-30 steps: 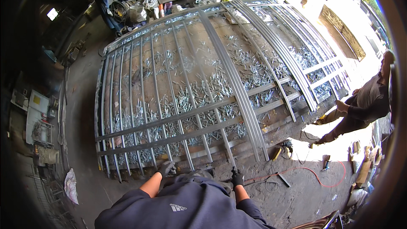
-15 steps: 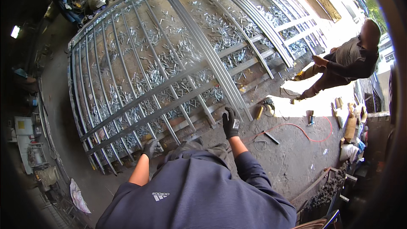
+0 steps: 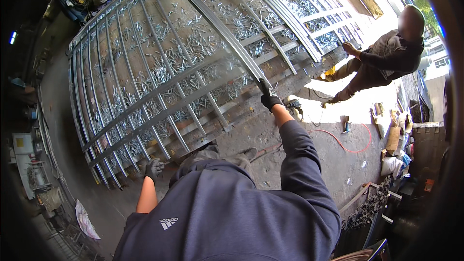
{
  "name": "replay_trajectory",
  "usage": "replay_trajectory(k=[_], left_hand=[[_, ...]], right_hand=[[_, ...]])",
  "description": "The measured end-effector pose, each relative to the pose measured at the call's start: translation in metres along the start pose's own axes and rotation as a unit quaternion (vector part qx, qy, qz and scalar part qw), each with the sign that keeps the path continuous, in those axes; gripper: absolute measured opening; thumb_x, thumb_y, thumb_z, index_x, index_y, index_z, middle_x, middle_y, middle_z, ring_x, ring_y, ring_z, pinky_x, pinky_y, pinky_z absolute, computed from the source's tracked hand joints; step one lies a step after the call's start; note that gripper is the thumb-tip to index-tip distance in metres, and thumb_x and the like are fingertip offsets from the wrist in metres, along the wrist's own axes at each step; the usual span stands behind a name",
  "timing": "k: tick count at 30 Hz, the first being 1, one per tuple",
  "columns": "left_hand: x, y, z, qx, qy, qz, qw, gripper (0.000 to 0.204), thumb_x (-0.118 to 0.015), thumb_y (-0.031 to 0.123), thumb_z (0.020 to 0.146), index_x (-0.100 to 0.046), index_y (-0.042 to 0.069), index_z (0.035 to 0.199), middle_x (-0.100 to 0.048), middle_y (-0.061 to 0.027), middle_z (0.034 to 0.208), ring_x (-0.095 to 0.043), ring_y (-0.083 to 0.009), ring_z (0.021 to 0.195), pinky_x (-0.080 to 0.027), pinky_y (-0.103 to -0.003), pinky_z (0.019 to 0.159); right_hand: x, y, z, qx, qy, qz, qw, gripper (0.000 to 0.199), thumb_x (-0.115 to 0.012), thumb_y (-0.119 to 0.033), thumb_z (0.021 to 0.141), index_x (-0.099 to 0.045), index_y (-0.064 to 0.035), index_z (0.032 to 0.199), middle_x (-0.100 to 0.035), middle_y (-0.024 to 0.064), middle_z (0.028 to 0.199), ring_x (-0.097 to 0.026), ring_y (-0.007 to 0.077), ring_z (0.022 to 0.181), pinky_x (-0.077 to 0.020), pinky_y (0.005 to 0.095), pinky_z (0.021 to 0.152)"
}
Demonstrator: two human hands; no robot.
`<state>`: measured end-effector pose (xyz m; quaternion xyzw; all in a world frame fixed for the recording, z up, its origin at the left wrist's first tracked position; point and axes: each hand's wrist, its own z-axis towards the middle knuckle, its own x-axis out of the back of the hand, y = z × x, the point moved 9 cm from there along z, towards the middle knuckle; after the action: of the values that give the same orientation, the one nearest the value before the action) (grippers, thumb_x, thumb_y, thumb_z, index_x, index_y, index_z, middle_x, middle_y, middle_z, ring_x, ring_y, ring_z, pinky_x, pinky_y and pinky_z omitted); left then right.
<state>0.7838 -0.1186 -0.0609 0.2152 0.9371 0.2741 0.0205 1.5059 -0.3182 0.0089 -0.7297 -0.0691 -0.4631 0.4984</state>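
Observation:
A bundle of long metal channel profiles lies lengthwise across a large metal frame of parallel bars. My right hand, in a dark glove, is closed on the near end of these profiles, with its arm stretched forward. The glove hides part of that end. My left hand, gloved too, hangs beside the near edge of the frame, close to the bar ends. Its fingers are loosely bent and apart, and nothing shows in them. Two flat crossbars run across the bars near me.
Many small shiny metal pieces lie scattered beneath the bars. Another person stands at the far right of the frame. On the floor to the right are a red hose, a blue-green power tool and cardboard pieces.
My right hand has reached forward and right, from open beside the profiles to gripping their near end. My left hand has drawn back slightly from the bar ends. The view has shifted.

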Motion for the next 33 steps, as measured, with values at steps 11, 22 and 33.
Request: replay_trajectory(k=[11,22,33], left_hand=[[-0.177,-0.005,-0.038,-0.038,-0.088,0.013,0.995,0.033,-0.056,0.042,0.094,-0.057,0.018,0.116,-0.068,-0.0023,0.103,-0.065,-0.0154,0.091,-0.047,-0.032,0.079],[-0.451,-0.052,-0.050,0.038,-0.226,0.064,0.971,0.046,-0.058,0.053,0.092,-0.059,0.015,0.118,-0.064,-0.0028,0.109,-0.061,-0.0172,0.097,-0.048,-0.032,0.085],[-0.547,-0.012,0.006,-0.058,-0.172,-0.222,0.958,0.043,-0.050,0.050,0.097,-0.054,0.009,0.109,-0.067,-0.0110,0.091,-0.068,-0.0282,0.083,-0.055,-0.044,0.074]], right_hand=[[-0.063,0.059,-0.191,-0.330,-0.137,0.415,0.837,0.042,-0.056,-0.049,0.095,-0.063,-0.0081,0.092,-0.047,0.0004,0.058,-0.038,0.0120,0.041,-0.0284,0.0304,0.040],[-0.041,0.204,-0.661,-0.454,-0.384,0.238,0.768,0.061,-0.050,-0.062,0.094,-0.062,-0.0048,0.110,-0.068,0.0069,0.083,-0.066,0.0216,0.075,-0.0506,0.0341,0.066],[0.021,0.168,-0.771,-0.511,-0.134,0.324,0.785,0.025,-0.070,-0.034,0.089,-0.066,-0.0094,0.084,-0.052,-0.0041,0.063,-0.043,0.0085,0.056,-0.0348,0.0266,0.053]])
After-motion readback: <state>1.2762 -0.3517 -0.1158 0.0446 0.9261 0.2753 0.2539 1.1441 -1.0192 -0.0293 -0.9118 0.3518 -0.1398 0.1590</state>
